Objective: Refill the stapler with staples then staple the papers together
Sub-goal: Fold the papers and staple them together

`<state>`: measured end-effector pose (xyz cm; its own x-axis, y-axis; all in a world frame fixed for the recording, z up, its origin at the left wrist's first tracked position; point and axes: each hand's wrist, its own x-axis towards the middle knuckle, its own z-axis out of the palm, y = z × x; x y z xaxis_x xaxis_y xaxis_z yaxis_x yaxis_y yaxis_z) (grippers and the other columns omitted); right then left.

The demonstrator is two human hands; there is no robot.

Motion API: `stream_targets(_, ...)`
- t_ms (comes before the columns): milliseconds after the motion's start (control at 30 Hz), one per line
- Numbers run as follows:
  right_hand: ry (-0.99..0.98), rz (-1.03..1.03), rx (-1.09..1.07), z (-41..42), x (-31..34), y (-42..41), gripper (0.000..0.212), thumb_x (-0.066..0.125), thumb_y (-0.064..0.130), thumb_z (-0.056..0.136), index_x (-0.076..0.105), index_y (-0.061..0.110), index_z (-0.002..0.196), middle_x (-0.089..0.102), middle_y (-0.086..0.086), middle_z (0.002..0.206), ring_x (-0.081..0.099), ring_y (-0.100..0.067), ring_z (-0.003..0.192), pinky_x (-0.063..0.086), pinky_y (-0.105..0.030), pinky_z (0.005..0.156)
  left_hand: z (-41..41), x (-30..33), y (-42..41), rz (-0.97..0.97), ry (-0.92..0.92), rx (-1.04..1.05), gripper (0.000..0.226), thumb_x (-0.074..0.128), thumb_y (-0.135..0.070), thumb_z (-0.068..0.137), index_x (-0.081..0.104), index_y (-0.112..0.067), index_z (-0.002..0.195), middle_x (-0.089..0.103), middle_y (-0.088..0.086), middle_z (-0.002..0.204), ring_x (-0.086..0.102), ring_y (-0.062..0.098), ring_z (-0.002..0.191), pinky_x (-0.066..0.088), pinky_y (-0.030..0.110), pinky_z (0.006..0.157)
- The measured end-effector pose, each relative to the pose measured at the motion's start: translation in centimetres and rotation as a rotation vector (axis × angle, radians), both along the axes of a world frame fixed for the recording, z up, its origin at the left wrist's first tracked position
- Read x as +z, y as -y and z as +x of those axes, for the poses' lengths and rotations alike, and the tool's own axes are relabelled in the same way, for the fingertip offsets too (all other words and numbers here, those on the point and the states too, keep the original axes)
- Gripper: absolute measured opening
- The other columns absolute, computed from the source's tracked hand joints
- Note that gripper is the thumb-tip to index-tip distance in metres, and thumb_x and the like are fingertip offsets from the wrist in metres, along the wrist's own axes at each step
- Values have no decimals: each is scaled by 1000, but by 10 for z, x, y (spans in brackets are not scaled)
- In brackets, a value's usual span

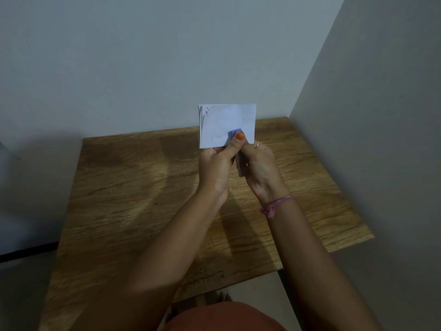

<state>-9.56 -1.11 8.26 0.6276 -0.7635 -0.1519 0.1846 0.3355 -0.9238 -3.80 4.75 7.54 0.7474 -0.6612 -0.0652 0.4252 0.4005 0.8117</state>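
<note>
Hands: two, a left hand (pixel 218 161) and a right hand (pixel 256 163), both raised over the table.

Stack of papers (pixel 226 124): one, white, held upright; several sheets show at the fanned left edge, the exact number cannot be told.

Stapler (pixel 236 131): one, blue, only its tip showing at the lower edge of the papers; a pale part shows lower down between the hands.

Table (pixel 143 187): one, wooden top.

Painted thumbnail (pixel 239 135): one visible, orange.

Ring (pixel 258 144): one, on a finger of the right hand.

Wrist cord (pixel 274 205): one, pink, on the right wrist.

Walls: two, meeting at a corner behind the table.
</note>
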Motion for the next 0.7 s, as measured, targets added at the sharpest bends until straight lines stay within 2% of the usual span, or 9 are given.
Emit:
stream_targets(67,-8,-33,-5,1,3,0,36,63,22,90,60,-13,98,52,-15,83,49,-16,64,35,-25,51,1,2,1,-6,-17,-3,35,71,-7,82,64,-13,115,70,8,114,67,22,107,51,39,97)
stream_targets(100,-5,-34,-2,2,4,0,26,64,21,90,64,-5,95,56,-16,82,54,-15,66,40,-24,52,1,3,1,-4,-26,-4,35,72,-7,81,64,-14,115,70,9,115,66,22,107,51,39,97)
stream_targets(167,14,-14,4,3,5,0,17,65,19,89,72,3,90,66,-18,91,64,-22,81,51,-30,70,2,4,2,-1,-56,0,40,73,-7,80,62,-12,119,69,8,116,66,21,108,52,36,96)
stream_targets(233,32,21,14,4,5,0,19,65,18,89,71,1,94,65,-24,106,62,-31,97,48,-39,89,3,4,2,-4,-91,5,44,73,-6,79,61,-10,121,69,8,117,66,20,108,52,34,94)
stream_targets(433,25,-5,70,1,1,7,26,66,20,88,69,-1,105,64,-26,116,62,-31,105,47,-42,98,6,2,1,-35,-90,-66,45,74,-7,80,61,-9,123,69,10,117,66,21,108,55,29,86)
stream_targets(500,26,-14,91,-1,-1,9,26,66,22,88,70,3,105,68,-20,111,65,-26,102,52,-37,91,9,0,-2,-25,-48,-121,35,73,-10,81,66,-15,114,70,8,115,66,22,107,55,29,85)
stream_targets(533,23,-11,103,-2,-2,11,24,66,25,88,72,6,102,71,-14,103,68,-22,95,57,-31,82,12,0,-4,-11,-24,-153,27,73,-11,82,70,-18,107,72,7,111,67,22,106,55,29,84)
stream_targets(600,7,-5,140,-5,-1,14,21,65,29,89,74,11,93,73,-1,80,67,-10,73,52,-19,59,17,-1,-9,28,9,-217,19,72,-17,83,72,-18,102,72,6,105,67,22,100,55,28,82)
stream_targets(700,-21,-44,173,-8,1,18,23,63,30,89,71,9,91,69,2,68,62,-4,59,46,-14,50,26,0,-17,77,46,-209,24,66,-29,87,66,-16,108,73,7,106,69,24,100,55,36,89)
